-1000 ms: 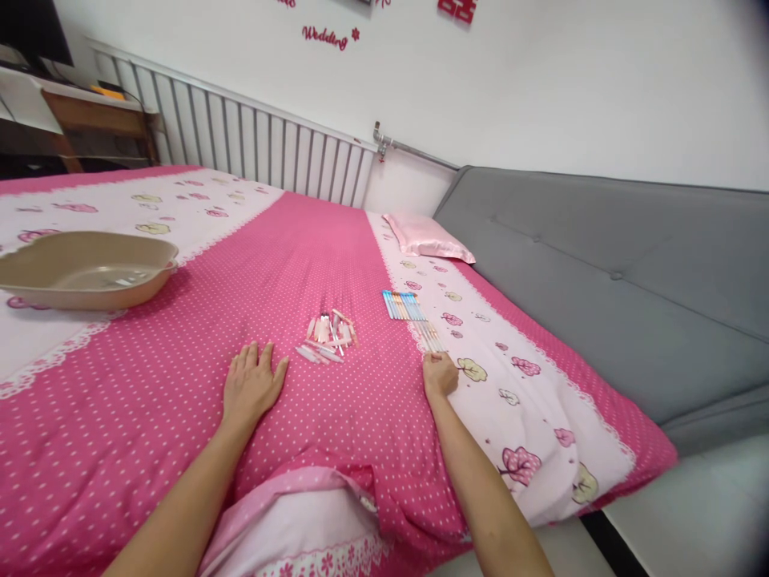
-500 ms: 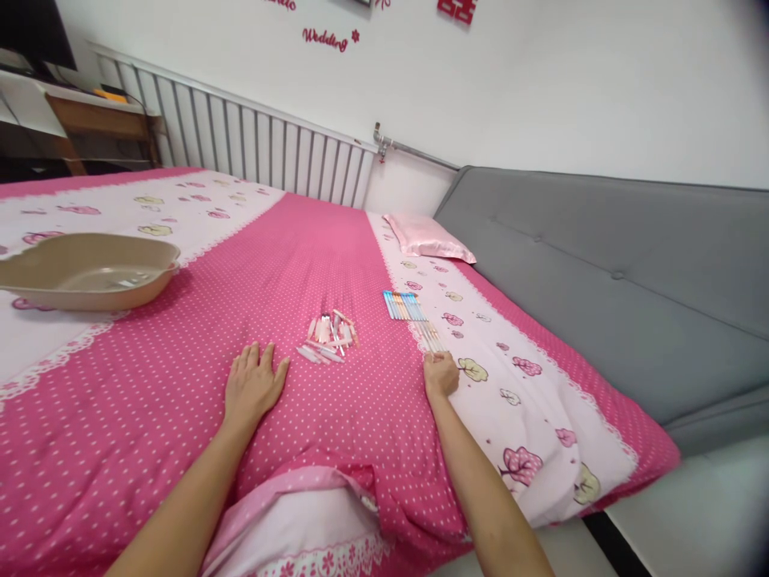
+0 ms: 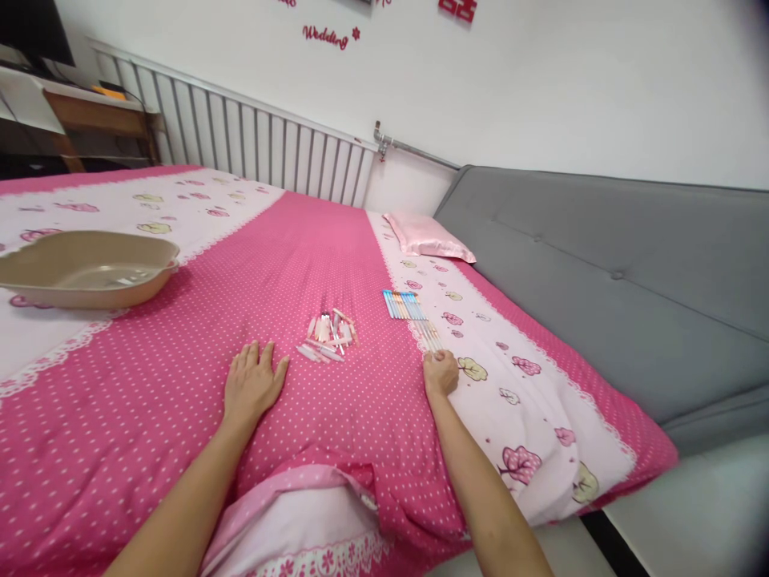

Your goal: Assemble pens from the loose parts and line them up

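My left hand [image 3: 253,383] lies flat on the pink dotted bedspread [image 3: 336,401], fingers spread, holding nothing. To its right is a loose heap of slim pen-like sticks [image 3: 328,335], whitish and pale pink, pointing various ways. Further right, pen-like sticks with blue and orange parts [image 3: 404,304] lie side by side in a neat row. Paler slim sticks [image 3: 428,333] continue from the row's lower right down to my right hand [image 3: 441,373]. That hand's fingers are curled closed at their near ends. What sits inside them is hidden.
A beige plastic basin [image 3: 90,272] rests on the bed at left. A pink pillow [image 3: 429,236] lies by the grey padded headboard [image 3: 601,264]. Behind the bed are a white radiator [image 3: 240,132] and a desk [image 3: 102,116] with a monitor [image 3: 33,32].
Almost nothing differs. The view has shifted very slightly; both hands and the sticks keep their places.
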